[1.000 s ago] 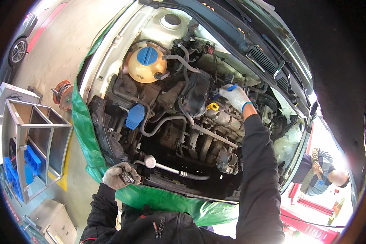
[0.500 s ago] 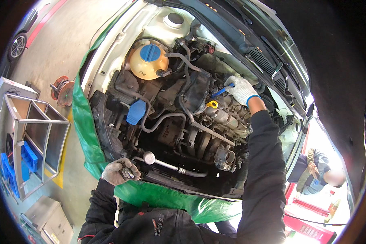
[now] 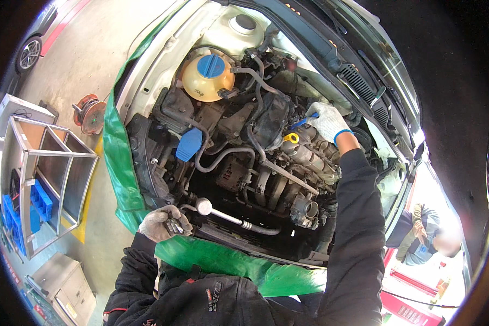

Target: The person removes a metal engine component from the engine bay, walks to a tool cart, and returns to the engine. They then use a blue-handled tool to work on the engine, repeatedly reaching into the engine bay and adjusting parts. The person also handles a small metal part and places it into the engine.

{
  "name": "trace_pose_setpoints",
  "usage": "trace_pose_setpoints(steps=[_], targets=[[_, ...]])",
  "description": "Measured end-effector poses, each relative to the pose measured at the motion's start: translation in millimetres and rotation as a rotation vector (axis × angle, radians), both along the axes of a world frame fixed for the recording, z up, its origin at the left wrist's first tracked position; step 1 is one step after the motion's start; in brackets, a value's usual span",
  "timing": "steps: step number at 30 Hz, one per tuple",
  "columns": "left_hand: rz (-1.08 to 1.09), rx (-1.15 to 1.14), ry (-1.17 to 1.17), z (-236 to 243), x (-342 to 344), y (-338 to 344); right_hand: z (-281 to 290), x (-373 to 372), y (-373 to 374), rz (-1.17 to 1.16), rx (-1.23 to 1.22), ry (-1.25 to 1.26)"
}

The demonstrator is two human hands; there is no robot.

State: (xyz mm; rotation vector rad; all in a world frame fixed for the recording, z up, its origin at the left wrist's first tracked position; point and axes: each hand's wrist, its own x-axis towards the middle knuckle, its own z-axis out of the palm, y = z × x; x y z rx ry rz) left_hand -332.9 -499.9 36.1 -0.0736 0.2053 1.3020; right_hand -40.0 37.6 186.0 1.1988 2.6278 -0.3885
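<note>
Now, left hand [image 3: 160,224]: gloved, curled round one small dark metal part at the bumper edge.
Right hand [image 3: 327,120]: gloved, gripping one slim blue tool [image 3: 304,121] above the engine [image 3: 288,163].
Caps: two blue, round [image 3: 211,66] and flat [image 3: 189,144].

The concrete floor [image 3: 87,60] carries the car [image 3: 212,27], its front edge draped with a green cover [image 3: 119,163]. On the floor to the left stand a metal shelf cart [image 3: 49,185] holding blue bins [image 3: 41,198], an orange cable reel [image 3: 91,114] and a grey cabinet [image 3: 62,285]. Yellow paint marks the floor beside the cart.
</note>
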Motion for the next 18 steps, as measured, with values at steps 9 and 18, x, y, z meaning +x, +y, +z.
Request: trace_pose_setpoints(steps=[9, 18], targets=[[0.000, -0.062, 0.040, 15, -3, 0, -10, -5, 11, -0.019, 0.159, -0.171], [0.006, -0.151, 0.107, 18, -2, -1, 2, -3, 5, 0.275, 0.126, 0.036]])
